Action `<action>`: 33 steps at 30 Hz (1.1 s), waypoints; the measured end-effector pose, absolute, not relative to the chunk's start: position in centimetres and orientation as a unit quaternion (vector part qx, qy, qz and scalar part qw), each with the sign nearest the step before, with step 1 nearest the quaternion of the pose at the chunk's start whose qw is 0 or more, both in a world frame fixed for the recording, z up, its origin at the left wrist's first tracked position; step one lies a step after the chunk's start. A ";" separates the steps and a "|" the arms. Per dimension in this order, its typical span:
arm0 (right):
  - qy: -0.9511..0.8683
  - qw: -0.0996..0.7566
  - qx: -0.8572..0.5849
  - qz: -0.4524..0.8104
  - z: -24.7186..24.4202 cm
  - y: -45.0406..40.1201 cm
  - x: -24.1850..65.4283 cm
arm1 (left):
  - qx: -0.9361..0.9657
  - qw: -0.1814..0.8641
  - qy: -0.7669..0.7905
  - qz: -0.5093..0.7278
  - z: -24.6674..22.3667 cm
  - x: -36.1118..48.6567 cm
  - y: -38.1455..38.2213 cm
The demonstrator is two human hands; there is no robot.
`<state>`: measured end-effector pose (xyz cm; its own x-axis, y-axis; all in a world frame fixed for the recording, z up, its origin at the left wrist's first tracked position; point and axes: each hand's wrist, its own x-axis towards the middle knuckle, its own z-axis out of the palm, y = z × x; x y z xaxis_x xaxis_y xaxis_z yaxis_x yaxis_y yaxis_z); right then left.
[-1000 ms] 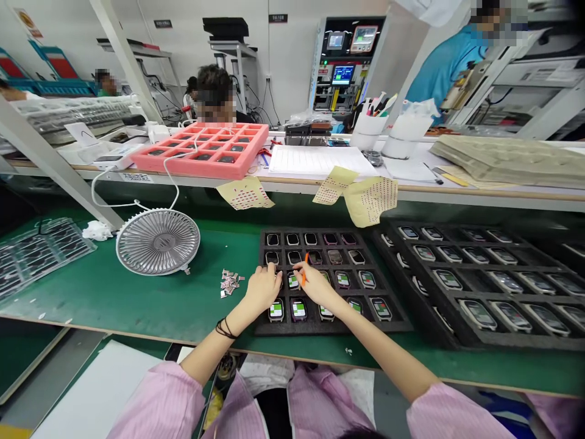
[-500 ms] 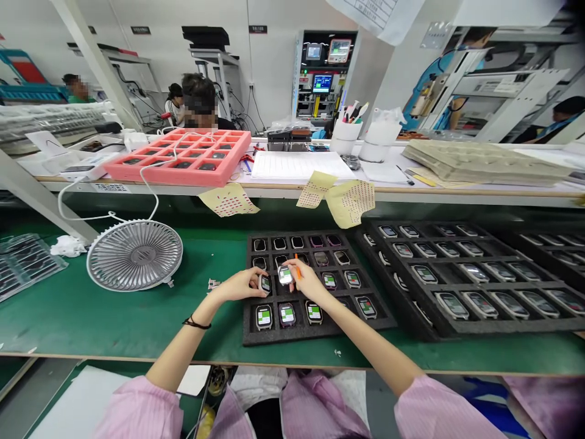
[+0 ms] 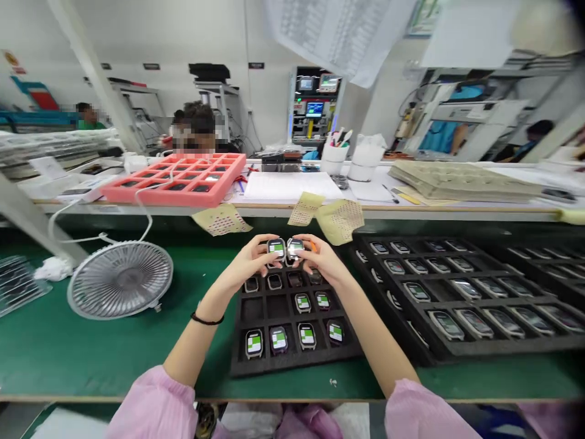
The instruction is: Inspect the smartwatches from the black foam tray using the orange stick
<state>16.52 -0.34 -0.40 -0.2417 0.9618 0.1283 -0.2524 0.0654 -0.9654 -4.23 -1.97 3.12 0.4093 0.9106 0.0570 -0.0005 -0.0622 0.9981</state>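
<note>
Your left hand (image 3: 249, 261) and right hand (image 3: 322, 261) each grip a watch (image 3: 276, 249) in closed fingers; a slip could knock it against the foam tray (image 3: 292, 364) below.

- Left hand (image 3: 249, 259): raised, palm turned inward, fingers curled forward
- Right hand (image 3: 322, 261): mirrors the left, fingers curled inward, fingertips close to the left hand's
- Left wrist (image 3: 207, 318): wears a thin black band
- Both forearms: bare, angled inward
- Both sleeves: pink, ending below the elbows
</note>
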 end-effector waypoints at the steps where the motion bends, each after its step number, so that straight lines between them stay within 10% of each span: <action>1: -0.519 0.521 -0.342 0.586 -0.4 -0.1 16.6 | 0.612 0.572 0.371 0.401 3.3 -3.9 -1.7; 33: -0.558 0.512 -0.347 0.553 0.9 -1.8 17.6 | 0.610 0.562 0.361 0.426 2.4 -2.0 -1.6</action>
